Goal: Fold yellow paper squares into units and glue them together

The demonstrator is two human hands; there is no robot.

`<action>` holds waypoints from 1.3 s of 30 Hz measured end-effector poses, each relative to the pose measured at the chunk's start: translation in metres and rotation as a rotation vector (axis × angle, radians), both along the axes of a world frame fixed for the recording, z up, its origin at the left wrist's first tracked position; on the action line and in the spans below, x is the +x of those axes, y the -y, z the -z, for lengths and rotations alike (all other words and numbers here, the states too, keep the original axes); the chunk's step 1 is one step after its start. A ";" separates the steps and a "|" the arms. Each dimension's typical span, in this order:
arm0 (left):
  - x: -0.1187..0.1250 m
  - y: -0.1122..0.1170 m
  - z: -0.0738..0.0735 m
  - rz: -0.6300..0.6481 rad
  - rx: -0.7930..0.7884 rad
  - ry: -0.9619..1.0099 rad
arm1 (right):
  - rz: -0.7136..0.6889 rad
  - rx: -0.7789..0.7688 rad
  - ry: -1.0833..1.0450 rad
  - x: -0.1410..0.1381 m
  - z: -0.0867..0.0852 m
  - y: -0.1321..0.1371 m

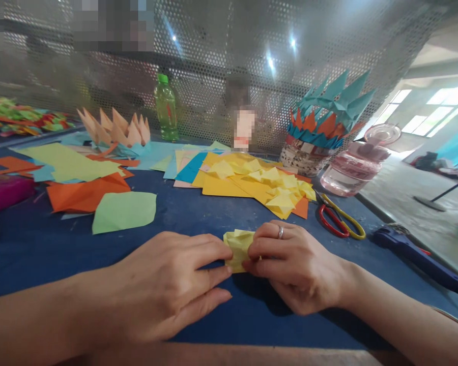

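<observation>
A small piece of folded yellow paper (238, 250) lies between my hands near the front of the blue table. My left hand (171, 277) rests its fingertips on the paper's left edge, thumb lower down and apart from it. From the other side, my right hand (295, 264), with a ring on one finger, pinches the paper's right part; the fingers hide that end. Just beyond, several folded yellow paper pieces (267, 178) sit on flat yellow sheets (225, 185). A light green sheet (125, 211) lies beyond my left hand.
Scissors (341, 216) with red and yellow handles and a dark blue tool (423, 256) lie at right. Behind stand a pink-tinted jug (353, 165), stacked folded-paper rings (328, 122), a green bottle (167, 109) and a peach paper crown (116, 127). A perforated metal panel (206, 66) borders the table.
</observation>
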State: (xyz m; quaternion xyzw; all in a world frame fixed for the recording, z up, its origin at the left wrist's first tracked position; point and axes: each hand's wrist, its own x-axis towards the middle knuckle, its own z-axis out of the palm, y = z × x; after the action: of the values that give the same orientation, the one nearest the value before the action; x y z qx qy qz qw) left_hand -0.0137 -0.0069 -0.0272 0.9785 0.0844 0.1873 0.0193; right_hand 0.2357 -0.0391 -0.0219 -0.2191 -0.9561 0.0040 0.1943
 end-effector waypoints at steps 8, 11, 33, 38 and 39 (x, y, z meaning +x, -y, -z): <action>-0.001 0.002 -0.002 -0.004 0.028 -0.007 | 0.085 -0.016 -0.137 0.004 0.002 -0.005; -0.001 0.002 -0.002 -0.003 0.032 0.000 | 0.137 -0.130 -0.144 0.005 0.003 -0.009; 0.001 0.000 -0.005 -0.022 0.049 0.075 | 0.245 -0.267 -0.222 -0.002 0.002 -0.003; 0.001 -0.001 -0.002 0.030 0.023 0.036 | 0.266 -0.284 -0.253 -0.003 0.004 -0.003; 0.001 -0.001 -0.002 0.038 0.034 0.029 | 0.265 -0.289 -0.253 -0.003 0.004 -0.003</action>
State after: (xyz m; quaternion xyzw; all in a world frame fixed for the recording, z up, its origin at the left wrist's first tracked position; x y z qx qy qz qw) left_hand -0.0128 -0.0056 -0.0247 0.9773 0.0621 0.2023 0.0074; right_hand 0.2331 -0.0363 -0.0259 -0.3662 -0.8765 0.1428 0.2778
